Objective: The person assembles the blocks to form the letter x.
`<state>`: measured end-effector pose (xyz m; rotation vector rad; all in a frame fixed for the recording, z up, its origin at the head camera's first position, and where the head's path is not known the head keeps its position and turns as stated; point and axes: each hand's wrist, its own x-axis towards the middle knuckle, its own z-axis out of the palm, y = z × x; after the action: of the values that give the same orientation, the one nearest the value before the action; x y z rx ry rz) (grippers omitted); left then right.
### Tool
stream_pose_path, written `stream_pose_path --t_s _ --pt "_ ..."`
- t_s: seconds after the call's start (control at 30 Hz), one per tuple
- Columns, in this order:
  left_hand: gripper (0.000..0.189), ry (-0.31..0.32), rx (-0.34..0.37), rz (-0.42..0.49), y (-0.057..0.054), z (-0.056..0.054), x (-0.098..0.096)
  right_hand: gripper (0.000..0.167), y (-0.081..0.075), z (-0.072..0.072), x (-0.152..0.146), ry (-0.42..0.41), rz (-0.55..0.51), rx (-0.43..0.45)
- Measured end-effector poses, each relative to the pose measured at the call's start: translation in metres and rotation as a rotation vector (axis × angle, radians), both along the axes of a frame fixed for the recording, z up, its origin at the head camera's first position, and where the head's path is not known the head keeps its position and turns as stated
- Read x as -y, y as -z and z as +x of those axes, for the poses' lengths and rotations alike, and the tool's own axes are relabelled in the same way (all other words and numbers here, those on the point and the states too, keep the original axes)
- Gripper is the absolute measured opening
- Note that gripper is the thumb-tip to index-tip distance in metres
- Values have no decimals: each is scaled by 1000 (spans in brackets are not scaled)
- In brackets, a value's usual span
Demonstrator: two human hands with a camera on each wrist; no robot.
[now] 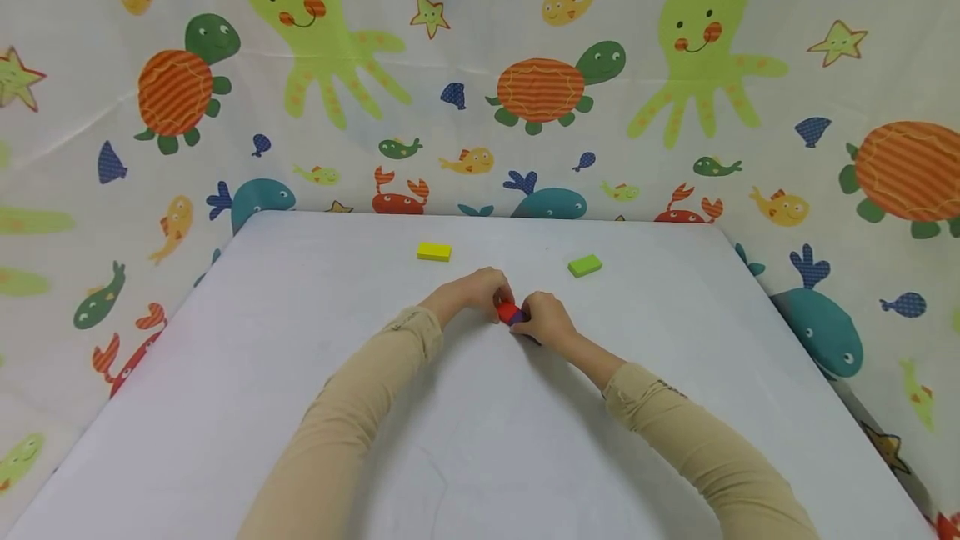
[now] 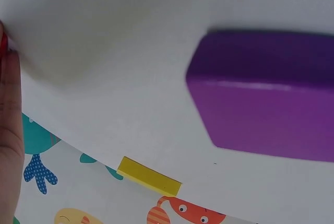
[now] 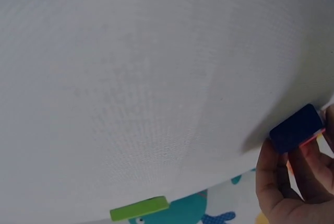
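Red block (image 1: pixel 507 312) resting on white surface (image 1: pixel 300 290), left hand (image 1: pixel 486 290) gripping it from 10 o'clock. Dark blue block (image 3: pixel 296 129) adjoining red block at 4 o'clock, right hand (image 1: pixel 547 319) pinching it from 3 o'clock. Purple block (image 2: pixel 271 114) lying at 3 o'clock in left wrist view. Yellow block (image 1: pixel 434 252) lying well apart at 10 o'clock, green block (image 1: pixel 585 265) at 2. Sea-creature cloth (image 1: pixel 450 57) hanging behind at 12 o'clock.
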<state>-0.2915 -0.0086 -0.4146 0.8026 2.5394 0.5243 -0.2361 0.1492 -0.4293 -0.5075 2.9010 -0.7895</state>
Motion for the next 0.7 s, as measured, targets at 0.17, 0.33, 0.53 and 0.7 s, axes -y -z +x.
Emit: stream_pose_path --t_s 0.17,0.33,0.53,0.7 --pt "38 -35 28 20 0 2 1 24 2 1 0 -4 3 -16" --pt "44 -55 30 22 1 4 3 34 2 1 0 -6 18 -16" --pt "57 -44 47 29 -2 6 6 44 -3 0 -6 -42 15 46" --pt "62 -42 68 61 -2 8 12 41 -9 2 -14 -88 13 61"
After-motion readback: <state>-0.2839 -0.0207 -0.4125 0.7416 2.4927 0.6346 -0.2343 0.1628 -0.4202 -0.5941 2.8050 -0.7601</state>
